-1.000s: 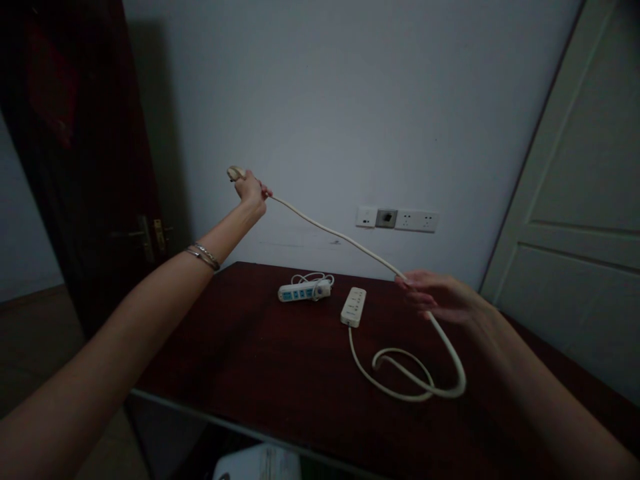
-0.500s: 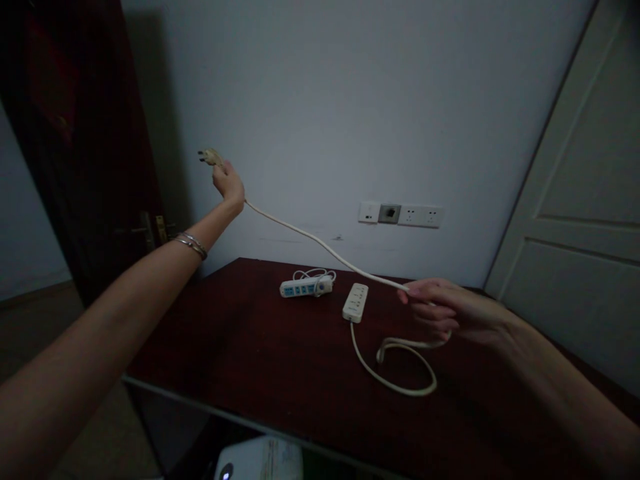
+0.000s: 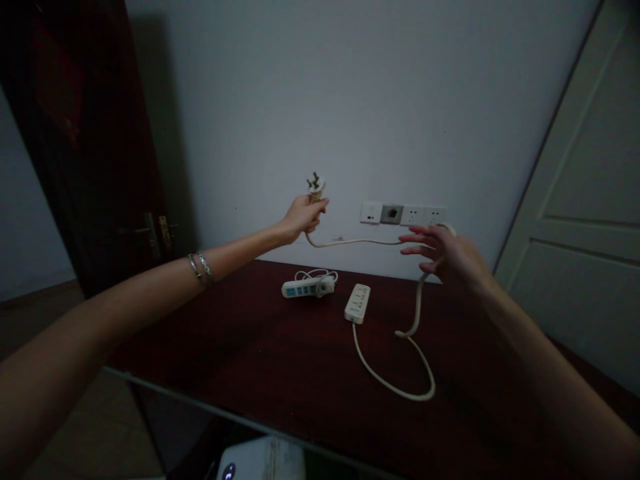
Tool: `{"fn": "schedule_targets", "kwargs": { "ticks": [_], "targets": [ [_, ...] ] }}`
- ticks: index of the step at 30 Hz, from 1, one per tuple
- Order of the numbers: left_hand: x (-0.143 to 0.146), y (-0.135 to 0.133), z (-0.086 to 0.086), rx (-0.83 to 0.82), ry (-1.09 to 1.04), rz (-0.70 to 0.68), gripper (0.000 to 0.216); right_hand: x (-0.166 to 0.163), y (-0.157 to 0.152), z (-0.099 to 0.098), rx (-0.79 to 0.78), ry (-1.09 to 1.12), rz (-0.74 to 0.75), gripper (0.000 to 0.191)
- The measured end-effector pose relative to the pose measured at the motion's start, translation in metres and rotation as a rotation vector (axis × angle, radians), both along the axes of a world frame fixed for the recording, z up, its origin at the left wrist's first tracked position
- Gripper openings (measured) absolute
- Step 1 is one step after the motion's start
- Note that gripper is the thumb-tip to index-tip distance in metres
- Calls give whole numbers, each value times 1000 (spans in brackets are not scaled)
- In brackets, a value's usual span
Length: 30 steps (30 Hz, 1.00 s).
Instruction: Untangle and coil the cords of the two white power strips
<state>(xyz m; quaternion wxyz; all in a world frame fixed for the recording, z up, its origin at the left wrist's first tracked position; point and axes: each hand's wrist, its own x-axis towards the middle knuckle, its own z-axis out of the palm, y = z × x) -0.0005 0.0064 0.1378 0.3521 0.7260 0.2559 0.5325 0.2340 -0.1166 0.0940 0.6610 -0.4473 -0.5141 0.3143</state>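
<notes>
My left hand (image 3: 301, 217) is closed round the plug (image 3: 315, 183) of a cream cable (image 3: 350, 242), held up in front of the wall with its prongs pointing up. The cable runs right to my right hand (image 3: 443, 250), whose fingers are spread while the cable passes over the hand. From there the cable drops to the dark red table (image 3: 260, 360), loops, and ends at a white power strip (image 3: 357, 303) lying flat. A row of wall sockets (image 3: 403, 215) sits just behind and between both hands.
A second power strip with blue sockets (image 3: 307, 287) and a coiled white cord lies left of the first. A dark wooden door (image 3: 85, 153) stands at the left, a pale door (image 3: 590, 200) at the right. A white object (image 3: 263, 461) shows below the table's near edge.
My left hand swung the plug from the far upper left rightward toward the wall sockets. My right hand rose from the table to socket height, and the floor loop of cable shrank.
</notes>
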Motion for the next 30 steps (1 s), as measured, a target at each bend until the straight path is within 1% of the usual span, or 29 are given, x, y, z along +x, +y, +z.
{"fn": "schedule_targets", "kwargs": {
  "ticks": [2,3,5,6,8,10,11,12,13,14,16,18,20,24,25,28,30],
  "targets": [
    [22,-35,-7,-105,55,-211,26,-11,14,-5,-43,-245,8,18],
    [31,-51,-9,-155,73,-297,26,-17,18,-8,-39,-352,31,20],
    [46,-77,-12,-241,94,-429,25,-33,20,-15,17,-499,143,24],
    [52,-86,-12,-270,81,-474,26,-40,18,-17,33,-550,245,24],
    [60,-95,-13,-264,21,-533,25,-54,8,-21,22,-608,479,23],
    [65,-94,-15,-205,-17,-548,20,-65,-3,-22,-30,-648,692,26],
    [66,-92,-16,-171,-10,-539,17,-69,-9,-21,-45,-659,758,29],
    [67,-89,-18,-140,13,-522,14,-73,-13,-21,-46,-662,787,33],
    [68,-86,-21,-109,43,-497,12,-77,-15,-22,-36,-660,775,37],
    [68,-84,-23,-73,71,-469,11,-80,-16,-22,-20,-653,730,40],
    [68,-80,-27,9,116,-435,9,-86,-15,-26,-2,-625,603,43],
    [67,-79,-30,77,146,-436,10,-90,-11,-31,-29,-609,499,45],
    [65,-79,-30,104,166,-444,14,-92,-9,-35,-27,-621,399,44],
    [60,-79,-26,110,175,-419,22,-93,-10,-35,99,-750,94,35],
    [59,-78,-25,113,185,-408,22,-92,-11,-35,125,-778,40,35],
    [57,-72,-22,129,204,-361,24,-88,-9,-34,184,-804,-1,33],
    [55,-64,-20,140,183,-307,24,-80,-5,-34,192,-765,12,24]
  ]
}}
